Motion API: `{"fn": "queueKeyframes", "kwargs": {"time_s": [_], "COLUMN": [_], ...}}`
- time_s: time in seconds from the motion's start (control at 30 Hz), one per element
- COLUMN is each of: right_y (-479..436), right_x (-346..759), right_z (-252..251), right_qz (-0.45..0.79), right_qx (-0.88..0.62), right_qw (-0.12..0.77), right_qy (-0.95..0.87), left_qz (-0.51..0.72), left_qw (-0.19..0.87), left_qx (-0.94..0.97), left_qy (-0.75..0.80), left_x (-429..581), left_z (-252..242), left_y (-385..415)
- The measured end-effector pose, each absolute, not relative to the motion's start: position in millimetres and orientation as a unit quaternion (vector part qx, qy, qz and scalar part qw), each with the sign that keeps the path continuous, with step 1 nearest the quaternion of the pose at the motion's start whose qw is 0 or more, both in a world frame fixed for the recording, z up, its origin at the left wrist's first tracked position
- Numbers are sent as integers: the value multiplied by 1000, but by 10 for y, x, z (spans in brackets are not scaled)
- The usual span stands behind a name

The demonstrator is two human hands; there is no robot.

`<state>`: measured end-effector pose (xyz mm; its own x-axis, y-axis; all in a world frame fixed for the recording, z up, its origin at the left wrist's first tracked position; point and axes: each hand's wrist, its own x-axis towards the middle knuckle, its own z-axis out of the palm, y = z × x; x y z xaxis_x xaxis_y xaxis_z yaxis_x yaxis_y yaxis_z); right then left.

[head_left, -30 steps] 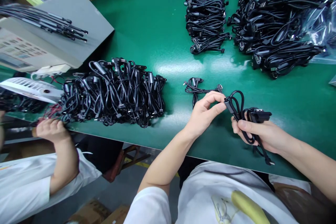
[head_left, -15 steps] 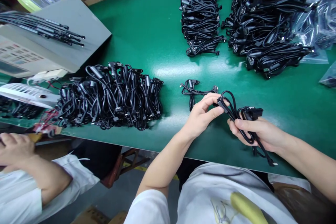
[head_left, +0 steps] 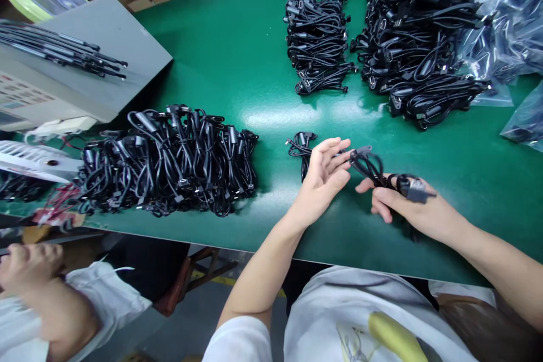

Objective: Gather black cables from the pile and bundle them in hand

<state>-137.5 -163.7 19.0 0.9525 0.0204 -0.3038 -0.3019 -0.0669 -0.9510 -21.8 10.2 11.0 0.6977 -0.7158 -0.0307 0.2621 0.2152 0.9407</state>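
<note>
Green matting covers the bench (head_left: 237, 56) we sit at, and its near edge runs just under our forearms. Our right hand (head_left: 418, 212) is closed loosely on a black cable (head_left: 368, 163). Thumb and forefinger pinch its loops, the chunky connector (head_left: 413, 189) rides on top of the knuckles, and the other fingers are spread. Our left hand (head_left: 324, 172) lies open, palm up, its fingertips just touching the far end of the same loops and clamping nothing. The cable is held just above the mat, between the two hands.

Just beyond the left hand, one small coil (head_left: 299, 144) lies on its own. We judge the cable in hand to be gathered into loops but not yet set down. A neat stack (head_left: 316, 39) and a larger heap (head_left: 419, 34) sit at the far side, with clear bags (head_left: 509, 28) to the right. A long row of bundles (head_left: 169, 158) fills the left. We cannot tell which of these piles are finished.

Bare mat lies open between the small coil and the neat stack, and to the right of our right hand. The left side is hemmed in by the row of bundles and the grey machine (head_left: 106, 51). A co-worker's hand (head_left: 27, 263) is below the bench edge there.
</note>
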Motion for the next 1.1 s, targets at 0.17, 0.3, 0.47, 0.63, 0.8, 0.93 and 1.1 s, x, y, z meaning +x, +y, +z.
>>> {"fn": "queueKeyframes", "kwargs": {"time_s": [0.17,0.3,0.47,0.63,0.8,0.93,1.1], "right_y": [-1621,-1510,-1454,-1513,-1652,-1717,-1729], "right_x": [-1431,-1457,-1480,-1481,-1391,-1338,-1366], "right_z": [136,107,111,128,246,291,264], "right_qz": [-82,-92,-89,21,188,280,369], "right_qx": [-983,-995,-996,-957,-752,-601,-449], "right_qw": [165,18,24,289,627,745,813], "right_qy": [8,-23,-21,3,74,75,32], "left_qz": [-318,-256,-232,-269,-324,-379,-428], "left_qw": [700,680,670,666,626,621,627], "left_qx": [596,647,658,646,643,594,552], "left_qy": [-232,-231,-254,-261,-300,-344,-346], "left_x": [-241,-260,-249,-211,-147,-162,-209], "left_z": [110,140,142,125,158,171,138], "left_y": [76,75,69,65,103,118,98]}}
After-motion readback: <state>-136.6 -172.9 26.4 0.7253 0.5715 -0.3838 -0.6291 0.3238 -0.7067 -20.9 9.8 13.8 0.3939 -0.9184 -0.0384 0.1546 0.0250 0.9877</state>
